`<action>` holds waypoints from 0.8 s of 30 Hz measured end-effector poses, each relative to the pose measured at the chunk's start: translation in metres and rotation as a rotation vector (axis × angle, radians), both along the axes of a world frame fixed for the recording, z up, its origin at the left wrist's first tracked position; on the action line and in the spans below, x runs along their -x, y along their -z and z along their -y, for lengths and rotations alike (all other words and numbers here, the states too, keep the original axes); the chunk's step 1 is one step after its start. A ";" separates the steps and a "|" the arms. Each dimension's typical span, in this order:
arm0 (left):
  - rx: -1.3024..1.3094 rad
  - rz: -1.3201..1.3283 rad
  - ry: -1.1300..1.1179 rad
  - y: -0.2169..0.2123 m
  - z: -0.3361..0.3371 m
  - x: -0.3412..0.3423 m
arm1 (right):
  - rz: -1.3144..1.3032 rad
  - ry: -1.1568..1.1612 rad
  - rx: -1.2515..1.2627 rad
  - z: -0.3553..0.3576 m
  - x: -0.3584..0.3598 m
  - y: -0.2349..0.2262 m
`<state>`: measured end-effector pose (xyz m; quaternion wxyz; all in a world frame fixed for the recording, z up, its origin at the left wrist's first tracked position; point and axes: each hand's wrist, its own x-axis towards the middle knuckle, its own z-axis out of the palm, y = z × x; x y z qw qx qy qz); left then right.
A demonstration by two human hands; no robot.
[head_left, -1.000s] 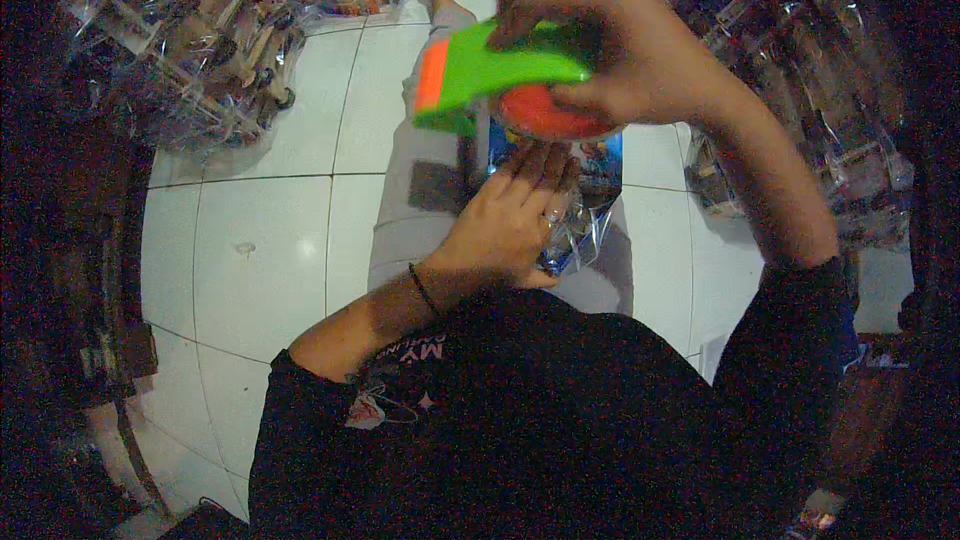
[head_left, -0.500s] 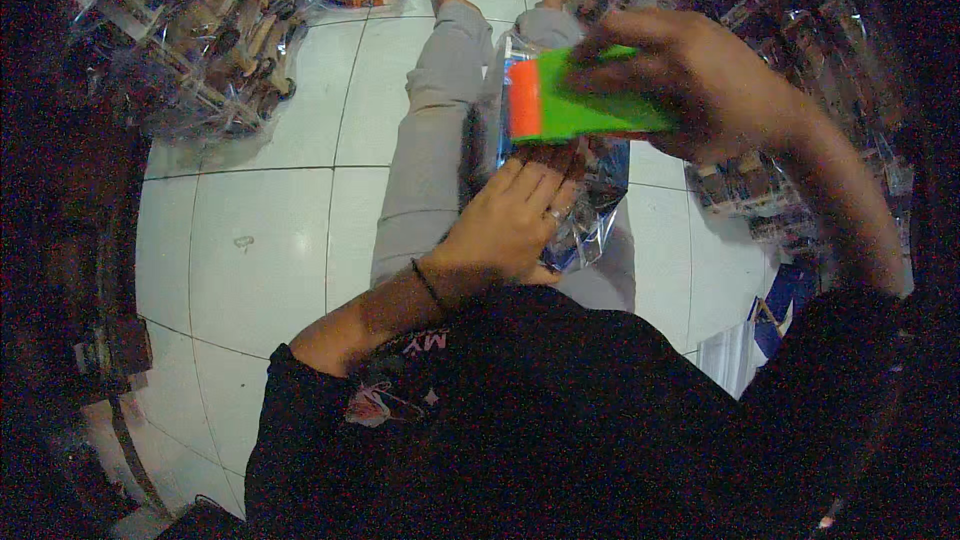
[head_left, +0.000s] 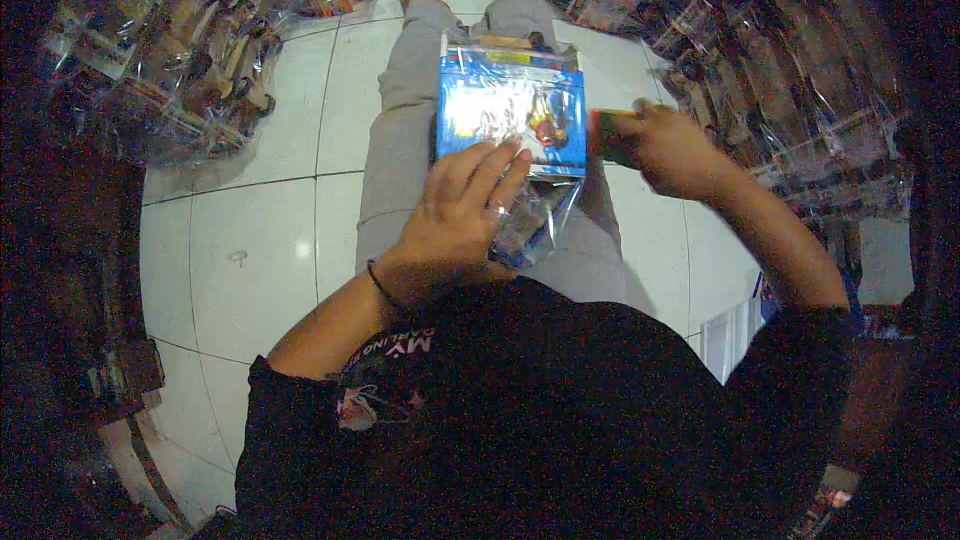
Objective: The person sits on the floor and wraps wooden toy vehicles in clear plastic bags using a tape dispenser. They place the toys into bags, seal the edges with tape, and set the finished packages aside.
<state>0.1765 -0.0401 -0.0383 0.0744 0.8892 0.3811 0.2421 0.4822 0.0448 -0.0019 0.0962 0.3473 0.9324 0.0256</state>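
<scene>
Blue toy package (head_left: 512, 115) lies on my lap, left hand (head_left: 455, 220) pressing flat; my right hand (head_left: 665, 145) has swung the green-orange tape dispenser (head_left: 607, 135), gripped, off to three o'clock, baring it.

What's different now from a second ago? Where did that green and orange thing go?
The right hand carried the green and orange tape dispenser from high above the lap down to the right edge of the blue toy package, keeping hold of it. With it out of the way, the package's front now shows. The left hand stayed pressed on the package's clear wrapping on the lap.
</scene>
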 end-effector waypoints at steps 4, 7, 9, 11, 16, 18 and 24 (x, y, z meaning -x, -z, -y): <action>-0.240 0.046 0.181 -0.028 -0.023 0.015 | -0.060 0.387 0.072 -0.046 -0.038 0.071; -0.240 0.109 0.384 -0.049 -0.075 0.003 | -0.540 0.749 -0.088 -0.055 -0.097 0.135; -0.245 -0.079 0.585 -0.055 -0.115 -0.032 | -0.631 0.766 0.113 -0.055 -0.113 0.193; -0.170 -0.456 0.813 -0.059 -0.150 -0.069 | -0.742 0.802 0.210 -0.051 -0.116 0.242; 0.106 -0.541 0.239 -0.079 -0.228 -0.055 | -1.159 1.024 -0.191 -0.038 -0.076 0.221; 0.309 -0.408 -0.161 -0.083 -0.255 -0.029 | -1.499 1.126 -0.249 -0.025 -0.037 0.162; 0.195 -0.373 -0.584 -0.057 -0.277 -0.002 | -1.923 0.650 0.354 -0.068 0.123 0.088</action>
